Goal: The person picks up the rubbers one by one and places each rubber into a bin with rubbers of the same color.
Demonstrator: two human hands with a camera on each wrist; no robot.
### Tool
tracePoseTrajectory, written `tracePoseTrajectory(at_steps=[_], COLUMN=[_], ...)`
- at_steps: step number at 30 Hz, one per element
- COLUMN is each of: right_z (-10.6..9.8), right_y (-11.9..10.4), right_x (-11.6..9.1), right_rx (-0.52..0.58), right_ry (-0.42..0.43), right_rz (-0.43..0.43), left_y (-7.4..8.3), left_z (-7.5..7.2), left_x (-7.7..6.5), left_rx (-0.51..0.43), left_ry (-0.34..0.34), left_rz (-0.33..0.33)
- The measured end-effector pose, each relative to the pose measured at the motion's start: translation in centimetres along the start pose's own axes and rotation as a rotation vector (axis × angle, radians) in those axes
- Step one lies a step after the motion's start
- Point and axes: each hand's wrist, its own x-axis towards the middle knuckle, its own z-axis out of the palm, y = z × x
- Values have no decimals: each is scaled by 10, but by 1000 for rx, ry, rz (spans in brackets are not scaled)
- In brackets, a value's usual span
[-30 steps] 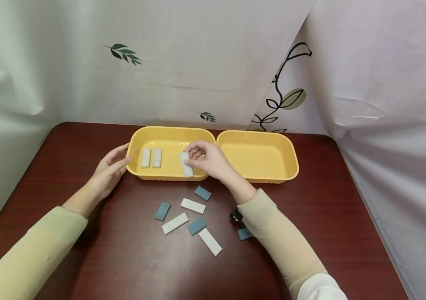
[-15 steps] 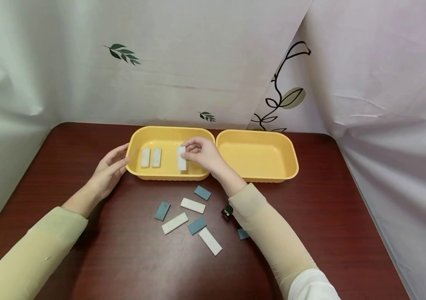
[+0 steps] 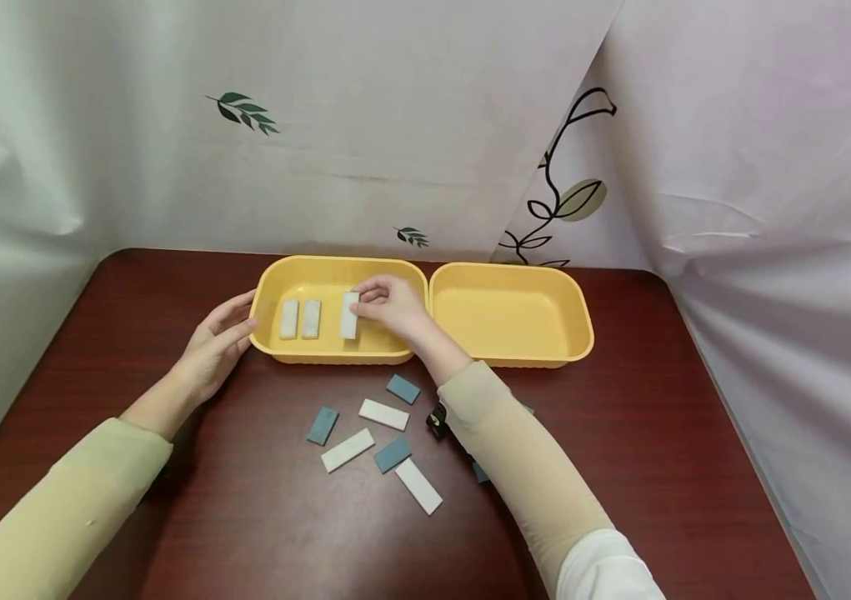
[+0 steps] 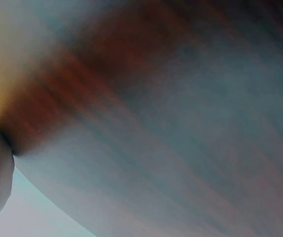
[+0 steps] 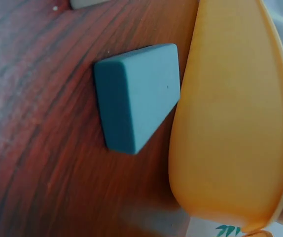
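In the head view my right hand (image 3: 392, 308) pinches a white rectangular tile (image 3: 348, 316) between thumb and fingers, over the left yellow tray (image 3: 338, 358). The tile hangs lengthwise with its lower end low over the tray floor. To its left, two white tiles (image 3: 311, 320) lie side by side in that tray. My left hand (image 3: 211, 346) touches the tray's left end with its fingers extended along the outer wall and thumb at the rim. The right wrist view shows a blue-green tile (image 5: 136, 96) close by the yellow tray wall (image 5: 230, 113); the right hand's grip is hidden there.
A second yellow tray (image 3: 511, 317) stands directly right of the first. On the brown table (image 3: 245, 517) lie three white tiles (image 3: 383, 414) and several blue-grey tiles (image 3: 402, 388), some partly under the right forearm. White curtains (image 3: 365, 125) enclose the table's back and sides.
My right hand has carried the white tile leftward over the tray, toward the two lying tiles, and turned it from slanted to nearly straight. The left hand stays at the tray's end.
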Motion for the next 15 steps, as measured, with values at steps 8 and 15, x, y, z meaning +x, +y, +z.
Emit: tracePoseTrajectory(at_steps=[8,15], right_z=[8,13], right_y=[1,3], right_x=[7,13], right_rx=[80,86], right_ry=[1,17], right_rz=[73,97], left_y=[1,1], left_z=[0,0], left_x=[-1,-1], left_rx=[7,4], left_ry=[-6,-9], left_rz=[1,4])
